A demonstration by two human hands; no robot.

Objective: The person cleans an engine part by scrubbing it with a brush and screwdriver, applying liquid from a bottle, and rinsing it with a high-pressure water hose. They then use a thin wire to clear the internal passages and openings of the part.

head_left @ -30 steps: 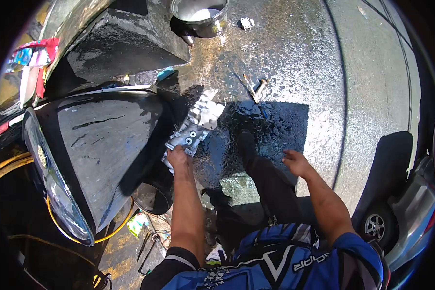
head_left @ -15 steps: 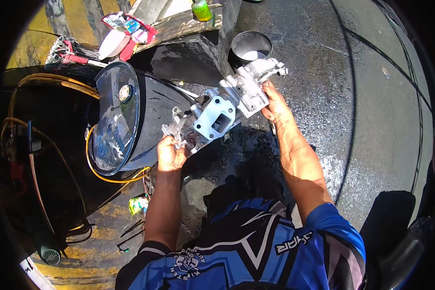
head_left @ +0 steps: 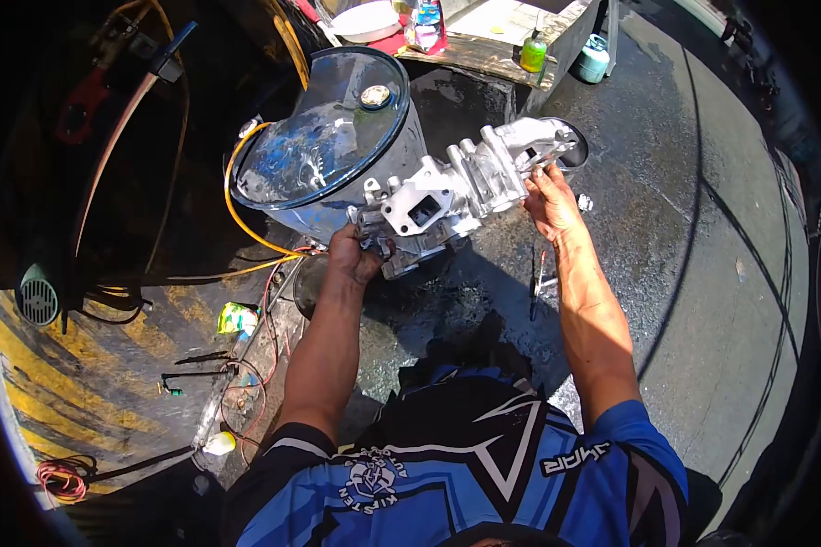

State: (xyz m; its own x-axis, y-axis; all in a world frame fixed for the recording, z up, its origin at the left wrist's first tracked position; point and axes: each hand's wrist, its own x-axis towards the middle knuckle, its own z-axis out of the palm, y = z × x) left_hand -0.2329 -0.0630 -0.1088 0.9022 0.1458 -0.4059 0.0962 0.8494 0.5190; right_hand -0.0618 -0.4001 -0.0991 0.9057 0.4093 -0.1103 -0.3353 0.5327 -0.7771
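Across in front of me I hold a silvery cast-metal intake manifold [head_left: 488,185]. It has several ribbed runners and a flat square flange with a rectangular port near its left end. My left hand [head_left: 350,255] is closed round its lower left end, partly in shadow. At the other end, my right hand [head_left: 551,202] grips the underside close to a curved outlet. Below the part lies wet, dark ground [head_left: 474,301]. Behind the right end, a black bucket [head_left: 573,150] is mostly hidden by the part.
A blue drum [head_left: 324,118] stands behind my left hand, with a yellow hose [head_left: 237,214] round it. At the back, a wooden ledge [head_left: 483,56] carries a bottle of green liquid [head_left: 533,55]. A brush-like tool [head_left: 537,284] lies on the ground beside my right forearm.
My view has swung, so the drum and ledge sit higher and farther right. The manifold has turned slightly in my hands, showing more of its ribbed runners. Both hands keep their grip.
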